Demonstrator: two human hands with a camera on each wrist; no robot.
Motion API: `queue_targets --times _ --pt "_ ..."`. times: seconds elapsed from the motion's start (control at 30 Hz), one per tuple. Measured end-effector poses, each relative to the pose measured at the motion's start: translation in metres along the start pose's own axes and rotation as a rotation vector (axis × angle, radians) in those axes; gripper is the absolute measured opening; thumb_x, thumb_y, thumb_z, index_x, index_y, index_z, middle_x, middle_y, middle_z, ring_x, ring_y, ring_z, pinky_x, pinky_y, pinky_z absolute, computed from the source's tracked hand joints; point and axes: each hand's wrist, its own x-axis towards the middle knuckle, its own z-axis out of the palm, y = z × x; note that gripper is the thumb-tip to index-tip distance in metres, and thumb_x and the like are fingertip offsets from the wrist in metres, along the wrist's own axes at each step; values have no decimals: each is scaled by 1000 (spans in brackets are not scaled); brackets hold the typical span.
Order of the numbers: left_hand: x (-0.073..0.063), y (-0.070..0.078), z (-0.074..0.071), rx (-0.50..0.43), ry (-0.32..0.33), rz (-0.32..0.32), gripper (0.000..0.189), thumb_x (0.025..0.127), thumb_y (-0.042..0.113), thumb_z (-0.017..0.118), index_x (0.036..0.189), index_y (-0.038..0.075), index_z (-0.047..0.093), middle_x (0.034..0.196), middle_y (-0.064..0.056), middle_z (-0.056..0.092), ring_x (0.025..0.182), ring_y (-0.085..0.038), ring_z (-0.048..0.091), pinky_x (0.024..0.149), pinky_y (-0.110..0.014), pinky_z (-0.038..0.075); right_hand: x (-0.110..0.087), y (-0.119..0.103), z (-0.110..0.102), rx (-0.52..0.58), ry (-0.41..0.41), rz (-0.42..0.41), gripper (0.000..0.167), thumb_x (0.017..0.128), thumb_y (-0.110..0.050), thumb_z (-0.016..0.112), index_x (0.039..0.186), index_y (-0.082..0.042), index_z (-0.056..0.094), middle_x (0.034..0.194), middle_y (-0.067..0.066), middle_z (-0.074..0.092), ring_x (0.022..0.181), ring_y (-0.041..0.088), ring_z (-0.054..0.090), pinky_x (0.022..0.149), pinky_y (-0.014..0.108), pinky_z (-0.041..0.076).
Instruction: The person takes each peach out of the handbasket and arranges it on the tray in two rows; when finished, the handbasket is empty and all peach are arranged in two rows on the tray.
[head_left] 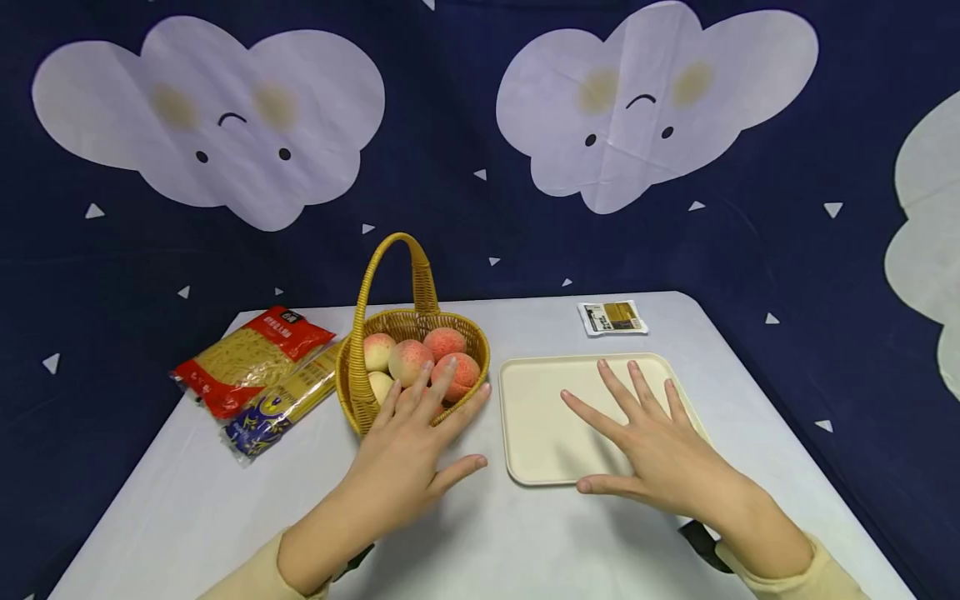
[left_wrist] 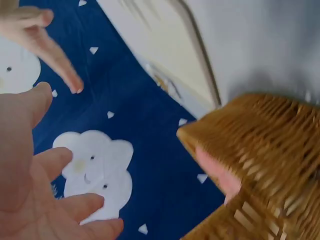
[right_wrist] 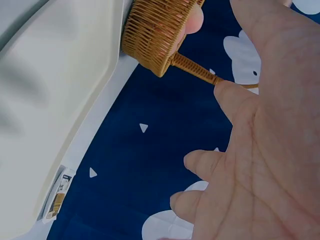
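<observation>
With fingers spread, my left hand (head_left: 408, 454) hovers in front of a wicker basket (head_left: 351, 367) with a tall handle; it holds nothing. Several pink and cream peaches (head_left: 410, 362) lie in the basket, some partly hidden behind the fingers. My right hand (head_left: 660, 454), also spread and holding nothing, is above a cream rectangular tray (head_left: 532, 417). The left wrist view shows the left palm (left_wrist: 30, 185) apart from the basket (left_wrist: 270, 140). In the right wrist view the right palm (right_wrist: 270, 150) faces the camera, with the tray (right_wrist: 75, 65) on the left.
Left of the basket lie a red-and-clear bag of dry noodles (head_left: 251, 354) and a long blue-and-yellow pack (head_left: 281, 408). Behind the tray is a small white and brown packet (head_left: 613, 317). A dark blue cloth with clouds (head_left: 442, 150) hangs beyond the white table (head_left: 480, 533).
</observation>
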Motion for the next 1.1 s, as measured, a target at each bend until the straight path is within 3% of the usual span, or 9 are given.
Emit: queue_targets --times 0.17,0.33,0.4,0.47,0.6,0.73,0.83,0.97,1.1 --pt "-9 -7 -21 -46 128 51 79 101 61 66 169 44 30 180 -8 21 164 -38 29 125 -73 37 8 -1 0 41 -16 -38 97 85 -75 75 168 -46 33 177 21 24 158 61 23 117 90 23" --pt "-21 -23 -43 -127 361 148 65 107 59 56 165 31 45 177 -7 32 156 -35 44 116 -64 52 24 -1 -2 100 -52 -66 95 88 -78 68 169 -44 31 177 23 23 158 62 21 116 90 25" --pt "-24 -29 -52 -179 459 169 62 110 59 50 162 25 51 173 -8 40 151 -33 51 114 -50 58 33 -1 -3 142 -70 -85 91 91 -73 69 169 -43 32 177 23 23 157 63 21 116 90 27" --pt "-28 -37 -59 -229 530 166 62 111 59 47 159 21 56 168 -10 46 146 -32 55 116 -32 55 41 0 -5 178 -86 -107 87 95 -65 71 169 -42 32 177 23 23 156 64 22 117 88 29" --pt "-33 -54 -63 -310 627 98 56 106 36 69 158 17 57 163 -10 53 144 -32 57 120 -6 36 59 2 -5 275 -122 -135 81 100 -51 72 169 -41 31 178 21 22 158 60 25 121 79 35" --pt "-35 -76 -56 -367 652 -23 72 93 6 81 159 20 55 160 -7 56 141 -11 58 110 -3 44 78 1 -4 352 -125 -159 80 102 -46 73 170 -41 30 177 19 26 158 50 35 123 70 41" --pt "-36 -94 -47 -413 638 -131 73 95 3 78 161 25 53 156 -8 59 132 0 57 95 2 48 95 -1 -3 376 -116 -174 80 102 -44 74 170 -40 31 174 20 30 156 45 41 124 67 42" --pt "-39 -115 -33 -460 557 -292 70 103 15 73 164 35 46 154 -11 59 131 -18 65 87 3 48 118 -5 1 401 -117 -202 79 102 -42 74 169 -36 34 170 19 38 156 40 42 127 63 41" --pt "-42 -133 -16 -484 471 -380 67 106 22 70 166 31 42 159 -17 55 131 -40 66 85 -21 63 139 -11 6 412 -117 -236 79 102 -40 75 169 -31 36 166 15 44 155 33 43 129 58 40"
